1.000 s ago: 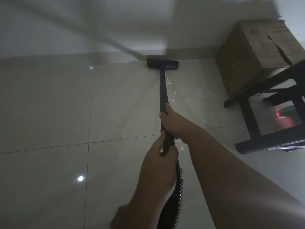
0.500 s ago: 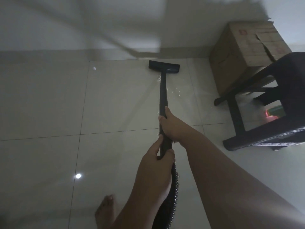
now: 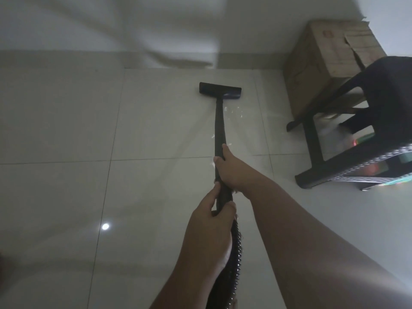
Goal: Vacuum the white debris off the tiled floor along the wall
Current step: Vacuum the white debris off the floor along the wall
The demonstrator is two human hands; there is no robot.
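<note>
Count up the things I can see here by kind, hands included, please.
vacuum wand: 1
cardboard box: 1
black stool: 1
hands: 2, the left hand and the right hand, both gripping the wand
white debris: scattered bits, too small to count
Total: 5

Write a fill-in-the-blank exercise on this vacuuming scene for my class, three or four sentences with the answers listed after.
The left hand and right hand both grip the vacuum wand; the ____ one is nearer the floor head.
Most white debris lies on the tiles to the ____ of the wand.
The cardboard box stands against the ____.
The stool beside the box is ____ in colour.
Missing words: right; right; wall; black.
</note>
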